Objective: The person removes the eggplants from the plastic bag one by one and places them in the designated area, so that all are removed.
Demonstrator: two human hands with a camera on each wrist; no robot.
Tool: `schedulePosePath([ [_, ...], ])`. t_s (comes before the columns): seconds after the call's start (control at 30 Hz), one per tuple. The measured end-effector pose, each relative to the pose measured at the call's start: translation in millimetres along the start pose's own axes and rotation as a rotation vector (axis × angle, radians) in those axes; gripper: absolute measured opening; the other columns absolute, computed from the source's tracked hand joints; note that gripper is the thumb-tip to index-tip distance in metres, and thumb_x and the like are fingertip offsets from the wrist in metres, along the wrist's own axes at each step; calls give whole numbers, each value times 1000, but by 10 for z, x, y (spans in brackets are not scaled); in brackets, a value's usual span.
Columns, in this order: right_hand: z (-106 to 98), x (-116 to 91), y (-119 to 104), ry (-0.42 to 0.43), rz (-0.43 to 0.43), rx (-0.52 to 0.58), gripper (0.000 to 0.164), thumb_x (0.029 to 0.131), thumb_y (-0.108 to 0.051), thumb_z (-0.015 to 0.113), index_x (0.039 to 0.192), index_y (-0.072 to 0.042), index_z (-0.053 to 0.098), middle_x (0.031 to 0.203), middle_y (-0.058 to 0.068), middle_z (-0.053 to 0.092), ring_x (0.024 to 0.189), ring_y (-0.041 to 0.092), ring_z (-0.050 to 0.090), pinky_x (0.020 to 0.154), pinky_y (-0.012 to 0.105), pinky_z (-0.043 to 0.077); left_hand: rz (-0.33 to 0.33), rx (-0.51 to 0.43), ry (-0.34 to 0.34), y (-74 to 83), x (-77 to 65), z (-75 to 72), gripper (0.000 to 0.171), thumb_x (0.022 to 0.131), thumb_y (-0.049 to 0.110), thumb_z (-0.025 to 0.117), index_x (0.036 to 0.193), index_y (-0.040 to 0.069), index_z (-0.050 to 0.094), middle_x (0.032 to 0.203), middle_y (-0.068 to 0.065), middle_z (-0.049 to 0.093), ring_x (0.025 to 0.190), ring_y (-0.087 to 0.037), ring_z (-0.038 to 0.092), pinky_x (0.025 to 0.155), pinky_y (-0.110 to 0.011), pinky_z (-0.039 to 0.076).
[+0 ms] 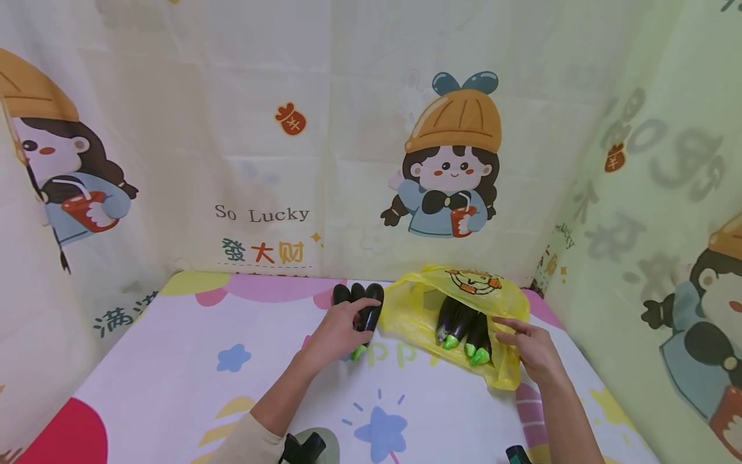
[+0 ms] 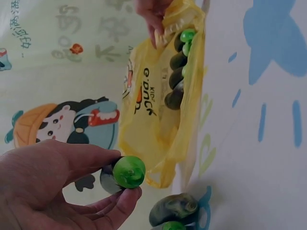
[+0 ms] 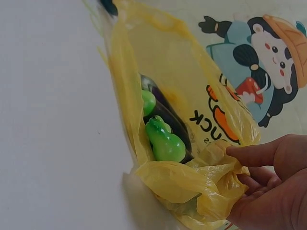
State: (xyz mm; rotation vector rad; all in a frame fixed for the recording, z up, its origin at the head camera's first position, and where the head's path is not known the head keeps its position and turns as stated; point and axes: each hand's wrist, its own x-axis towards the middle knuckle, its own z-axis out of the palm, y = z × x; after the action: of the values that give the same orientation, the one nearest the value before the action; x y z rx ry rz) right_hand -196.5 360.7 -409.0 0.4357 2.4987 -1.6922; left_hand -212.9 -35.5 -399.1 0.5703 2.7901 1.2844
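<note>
My left hand (image 1: 339,332) grips a dark purple eggplant (image 1: 371,314) between thumb and fingers, its green stem end (image 2: 129,172) facing the left wrist camera. Beside it, two more eggplants (image 1: 342,294) lie on the table, partly hidden behind that hand in the head view. To the right a yellow plastic bag (image 1: 406,312) lies on its side, its mouth gaping toward me. Several eggplants (image 1: 460,319) rest in it side by side, green stems toward the mouth. At the mouth's right edge, my right hand (image 1: 539,353) pinches the crumpled plastic between thumb and fingers.
The table (image 1: 278,386) has a white cover printed with stars and letters. Cloth walls with cartoon prints (image 1: 455,174) stand behind it and along both sides. Small black devices (image 1: 304,448) show at the bottom edge of the head view, by the forearms.
</note>
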Motion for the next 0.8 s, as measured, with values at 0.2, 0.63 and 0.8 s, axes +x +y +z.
schedulePosePath([
  [0.2, -12, -4, 7, -9, -37, 3, 48, 105, -15, 59, 150, -1, 52, 166, 27, 29, 144, 38, 37, 81, 12, 46, -35, -42, 18, -62, 12, -72, 56, 91, 13, 77, 143, 24, 62, 90, -8, 63, 76, -20, 58, 60, -32, 50],
  [0.63, 5, 2, 19, -11, -50, 6, 49, 104, -14, 60, 150, 1, 52, 165, 28, 29, 143, 36, 39, 82, 14, 48, -83, -20, 97, -239, 40, -180, 55, 90, 11, 79, 141, 23, 63, 89, -10, 62, 77, -21, 60, 60, -31, 50],
  [0.8, 12, 4, 25, -8, -41, 15, 50, 104, -14, 59, 151, 0, 51, 165, 27, 29, 144, 38, 37, 81, 12, 46, -106, -10, 128, -293, 57, -202, 55, 90, 12, 79, 142, 23, 63, 98, -12, 65, 88, -24, 60, 66, -32, 52],
])
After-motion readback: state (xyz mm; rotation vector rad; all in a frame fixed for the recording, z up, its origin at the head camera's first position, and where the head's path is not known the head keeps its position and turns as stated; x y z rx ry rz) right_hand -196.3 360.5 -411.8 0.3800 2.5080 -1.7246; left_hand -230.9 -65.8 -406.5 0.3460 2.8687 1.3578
